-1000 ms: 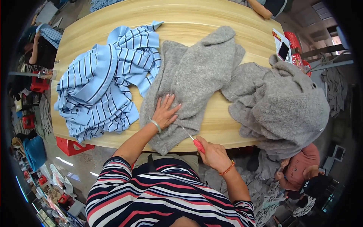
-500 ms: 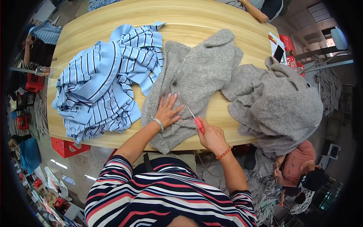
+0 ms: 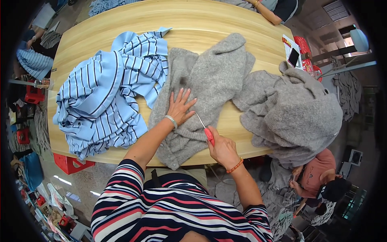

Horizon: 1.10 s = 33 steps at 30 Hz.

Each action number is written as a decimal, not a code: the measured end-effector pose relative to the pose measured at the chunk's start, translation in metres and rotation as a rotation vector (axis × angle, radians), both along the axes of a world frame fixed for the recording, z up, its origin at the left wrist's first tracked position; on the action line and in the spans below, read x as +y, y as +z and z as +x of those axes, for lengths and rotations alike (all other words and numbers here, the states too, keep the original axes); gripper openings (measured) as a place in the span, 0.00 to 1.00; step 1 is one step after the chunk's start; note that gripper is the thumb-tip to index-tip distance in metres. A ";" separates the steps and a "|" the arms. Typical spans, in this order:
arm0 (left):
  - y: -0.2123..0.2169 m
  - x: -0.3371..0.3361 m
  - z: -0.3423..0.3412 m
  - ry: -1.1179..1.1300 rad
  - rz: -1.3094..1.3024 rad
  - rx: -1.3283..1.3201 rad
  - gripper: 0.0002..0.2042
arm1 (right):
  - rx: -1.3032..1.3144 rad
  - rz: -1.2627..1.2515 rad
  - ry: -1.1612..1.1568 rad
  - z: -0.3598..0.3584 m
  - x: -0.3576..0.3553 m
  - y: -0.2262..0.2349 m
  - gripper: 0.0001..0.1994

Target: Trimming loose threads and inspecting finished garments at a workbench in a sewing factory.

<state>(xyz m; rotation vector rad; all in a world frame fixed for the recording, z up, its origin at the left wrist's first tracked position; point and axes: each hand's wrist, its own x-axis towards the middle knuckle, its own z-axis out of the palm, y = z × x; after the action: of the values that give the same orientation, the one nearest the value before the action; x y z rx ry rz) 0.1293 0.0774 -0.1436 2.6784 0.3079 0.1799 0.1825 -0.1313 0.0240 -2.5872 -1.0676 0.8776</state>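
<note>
The fuzzy grey knit sweater point(image 3: 217, 72) lies bunched in the middle of the frame, on the pale wooden table point(image 3: 189, 20). My left hand point(image 3: 181, 109) is flat on it, fingers spread apart. My right hand point(image 3: 224, 149) has its fingers wrapped around a thin metal tool with a red handle point(image 3: 209, 136); I cannot tell if its tip touches the knit. I think the sweater is soft, light and floppy, not slippery, but the tip could snag a loop. I would press it with a wide palm, or pinch the folded edge, low in the middle of the frame. At the far left is a small see-through cup point(image 3: 44, 83); I cannot tell what is in it.
</note>
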 end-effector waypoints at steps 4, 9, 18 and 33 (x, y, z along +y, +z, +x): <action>-0.007 0.000 0.002 -0.034 0.007 0.017 0.27 | -0.058 -0.009 0.002 0.022 0.022 0.002 0.22; -0.008 -0.002 0.004 -0.034 -0.016 0.012 0.27 | -0.024 -0.013 0.070 0.038 0.028 -0.003 0.19; -0.001 0.005 -0.002 -0.067 -0.022 0.019 0.29 | 0.224 -0.139 0.209 -0.011 -0.023 0.015 0.19; 0.000 -0.008 -0.049 -0.169 -0.027 0.051 0.33 | 0.194 -0.105 0.246 -0.022 -0.029 0.007 0.22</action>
<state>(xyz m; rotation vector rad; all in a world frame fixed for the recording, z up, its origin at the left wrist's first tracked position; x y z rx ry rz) 0.0806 0.0696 -0.1432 2.6690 0.0979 0.0556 0.1603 -0.1607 0.0314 -2.4215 -1.3327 1.2435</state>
